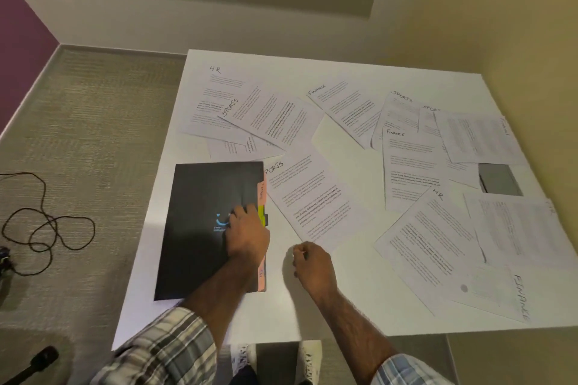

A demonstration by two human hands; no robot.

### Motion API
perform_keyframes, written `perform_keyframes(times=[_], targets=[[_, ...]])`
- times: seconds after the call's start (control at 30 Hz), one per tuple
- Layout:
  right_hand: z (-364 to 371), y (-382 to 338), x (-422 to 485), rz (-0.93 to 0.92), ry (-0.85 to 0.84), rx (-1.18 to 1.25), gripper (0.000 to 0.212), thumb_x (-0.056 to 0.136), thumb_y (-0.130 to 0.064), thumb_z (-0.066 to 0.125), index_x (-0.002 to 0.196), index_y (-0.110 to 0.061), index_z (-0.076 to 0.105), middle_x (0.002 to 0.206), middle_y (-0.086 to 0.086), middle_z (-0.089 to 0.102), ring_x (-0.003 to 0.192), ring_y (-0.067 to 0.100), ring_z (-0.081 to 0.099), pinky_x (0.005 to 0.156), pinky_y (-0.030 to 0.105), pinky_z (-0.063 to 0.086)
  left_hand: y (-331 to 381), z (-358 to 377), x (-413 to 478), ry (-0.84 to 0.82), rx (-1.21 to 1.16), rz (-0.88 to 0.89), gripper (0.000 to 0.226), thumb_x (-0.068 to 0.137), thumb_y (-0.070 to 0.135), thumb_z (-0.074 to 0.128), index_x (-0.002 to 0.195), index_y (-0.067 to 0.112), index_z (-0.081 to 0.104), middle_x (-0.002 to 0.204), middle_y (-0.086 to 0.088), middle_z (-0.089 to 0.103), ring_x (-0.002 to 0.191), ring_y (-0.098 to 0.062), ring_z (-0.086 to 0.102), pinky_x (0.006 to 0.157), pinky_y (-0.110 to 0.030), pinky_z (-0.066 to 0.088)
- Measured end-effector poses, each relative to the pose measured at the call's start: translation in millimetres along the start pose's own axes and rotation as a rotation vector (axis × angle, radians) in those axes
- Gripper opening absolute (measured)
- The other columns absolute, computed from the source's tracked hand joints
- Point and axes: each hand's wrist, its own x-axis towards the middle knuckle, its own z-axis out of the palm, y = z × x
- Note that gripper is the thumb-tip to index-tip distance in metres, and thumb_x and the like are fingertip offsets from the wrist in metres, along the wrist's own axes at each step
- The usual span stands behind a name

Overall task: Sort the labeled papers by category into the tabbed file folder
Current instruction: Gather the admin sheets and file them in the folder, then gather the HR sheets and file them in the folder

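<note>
Tabletop, white and square [312, 316], carries scattered white printed sheets [413, 166] labelled HR, SPORTS and FINANCE. They are likely light, limp and quick to slide, best lifted by a free corner. Closed black card folder [200, 197] lies near-left, with the left hand [247, 231] pressing flat on it. The right hand [312, 269] is curled beside the nearest SPORTS sheet [306, 197]; whether it pinches anything is unclear. Writing on the coloured tabs [262, 197] is unreadable, and overlaps hide some labels.
</note>
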Motion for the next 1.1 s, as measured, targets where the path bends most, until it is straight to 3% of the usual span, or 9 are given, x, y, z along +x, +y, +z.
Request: perform_keyframes(times=[0.1,0.17,0.27,0.4,0.5,0.67,0.9,1.0,1.1], targets=[[-26,13,-10,-0.026,-0.001,-0.146,0.028,0.104,-0.034,0.048,0.098,-0.018,0.069,0.092,-0.007,0.067,0.077,0.006,0.059,0.065,0.014,0.043,7,1,-17,0.008,0.036,0.075,0.045,0.085,0.037,0.061,0.124,0.017,0.048,0.124,-0.01,0.053,0.113,-0.028,0.056,0.092,-0.04,0.053],[-44,18,-18,-0.051,-0.009,-0.204,0.03,0.105,-0.038,0.045,0.104,-0.018,0.068,0.101,-0.003,0.068,0.085,0.011,0.061,0.069,0.018,0.043,14,1,-26,0.021,0.046,0.148,0.057,0.089,0.044,0.057,0.138,0.018,0.043,0.142,-0.012,0.045,0.13,-0.03,0.048,0.106,-0.042,0.043],[-71,27,-23,-0.06,0.048,-0.262,0.043,0.104,-0.046,0.044,0.132,-0.017,0.06,0.125,0.003,0.065,0.115,0.021,0.06,0.092,0.03,0.046,27,-1,-37,-0.013,0.063,0.252,0.069,0.096,0.05,0.048,0.154,0.019,0.029,0.165,-0.015,0.02,0.151,-0.033,0.023,0.121,-0.046,0.022],[-105,52,-20,0.019,0.152,-0.25,0.063,0.1,-0.059,0.044,0.149,-0.019,0.045,0.15,0.004,0.05,0.14,0.024,0.042,0.114,0.042,0.037,46,-2,-48,-0.05,0.049,0.358,0.071,0.101,0.049,0.042,0.159,0.016,0.02,0.169,-0.015,0.006,0.155,-0.034,0.008,0.125,-0.047,0.008],[-131,77,-14,0.08,0.224,-0.249,0.073,0.096,-0.067,0.039,0.154,-0.024,0.04,0.157,0.003,0.043,0.146,0.024,0.034,0.116,0.044,0.035,67,-5,-52,-0.075,0.067,0.409,0.072,0.103,0.051,0.033,0.161,0.017,0.008,0.169,-0.013,-0.008,0.156,-0.033,-0.002,0.125,-0.044,0.0],[-189,121,-6,0.113,0.26,-0.313,0.073,0.098,-0.064,0.04,0.159,-0.023,0.029,0.164,0.006,0.031,0.152,0.029,0.023,0.12,0.045,0.028,119,7,-51,-0.073,0.041,0.49,0.073,0.102,0.054,0.031,0.162,0.019,0.005,0.168,-0.009,-0.015,0.156,-0.029,-0.007,0.126,-0.043,0.001],[-251,208,36,0.187,0.189,-0.32,0.079,0.099,-0.063,0.032,0.162,-0.022,0.011,0.17,0.011,0.01,0.157,0.035,0.004,0.124,0.054,0.014,239,47,-48,-0.21,0.128,0.554,0.078,0.1,0.057,0.038,0.162,0.023,0.005,0.17,-0.006,-0.008,0.156,-0.028,-0.003,0.125,-0.042,0.009],[-265,233,58,0.155,0.204,-0.346,0.085,0.094,-0.066,0.039,0.162,-0.021,0.015,0.168,0.02,0.015,0.155,0.041,0.009,0.122,0.061,0.018,285,74,-50,-0.335,0.175,0.557,0.081,0.094,0.056,0.048,0.16,0.021,0.017,0.167,-0.008,0.018,0.152,-0.028,0.019,0.121,-0.042,0.026],[-273,249,71,0.168,0.108,-0.26,0.09,0.095,-0.059,0.05,0.162,-0.023,0.002,0.17,0.015,-0.003,0.155,0.039,-0.012,0.123,0.058,0.004,320,98,-54,-0.436,0.155,0.514,0.071,0.078,0.056,0.048,0.14,0.024,0.041,0.135,-0.001,0.052,0.126,-0.025,0.051,0.101,-0.042,0.047]])
